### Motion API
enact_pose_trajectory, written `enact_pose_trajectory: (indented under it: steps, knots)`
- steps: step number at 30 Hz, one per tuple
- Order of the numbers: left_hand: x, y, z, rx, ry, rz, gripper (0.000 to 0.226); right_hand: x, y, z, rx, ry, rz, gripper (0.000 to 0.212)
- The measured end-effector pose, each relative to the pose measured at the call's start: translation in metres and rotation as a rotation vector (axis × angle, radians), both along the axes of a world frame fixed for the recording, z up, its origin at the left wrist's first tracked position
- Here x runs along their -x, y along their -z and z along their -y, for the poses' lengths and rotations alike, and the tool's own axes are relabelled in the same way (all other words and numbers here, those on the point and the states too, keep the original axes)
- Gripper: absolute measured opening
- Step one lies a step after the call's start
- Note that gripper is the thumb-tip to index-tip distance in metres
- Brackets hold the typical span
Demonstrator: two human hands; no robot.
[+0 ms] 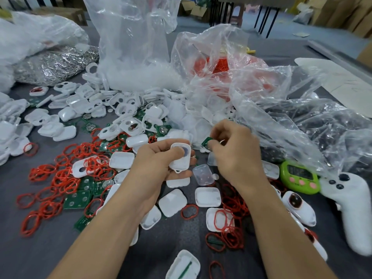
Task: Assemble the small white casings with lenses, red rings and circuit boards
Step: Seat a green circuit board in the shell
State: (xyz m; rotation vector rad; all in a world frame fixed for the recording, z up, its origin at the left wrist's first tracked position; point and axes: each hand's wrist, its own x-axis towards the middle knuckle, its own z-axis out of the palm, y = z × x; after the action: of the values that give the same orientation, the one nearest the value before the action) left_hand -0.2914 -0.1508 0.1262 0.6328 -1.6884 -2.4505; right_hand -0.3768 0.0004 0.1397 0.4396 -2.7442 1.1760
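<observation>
Loose casing (182,264) at near edge; bare table (30,258) patch to left.

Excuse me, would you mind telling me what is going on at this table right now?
A person is assembling small parts by hand. The left hand holds a white casing, while the right hand pinches a green circuit board just beside it, not yet inside. Loose red rings, spare casings and boards litter the grey table, with plastic bags behind.

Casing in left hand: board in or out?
Out. The right hand pinches the green board beside and apart from the casing, which the left hand grips.
</observation>
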Motion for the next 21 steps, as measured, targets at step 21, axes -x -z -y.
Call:
enact_pose_trajectory:
  steps: [21]
  knots:
    - [-0.001,-0.004,-0.007,-0.121,0.139,-0.004,0.034,-0.02,-0.014,0.0,0.284,-0.305,0.177,0.015]
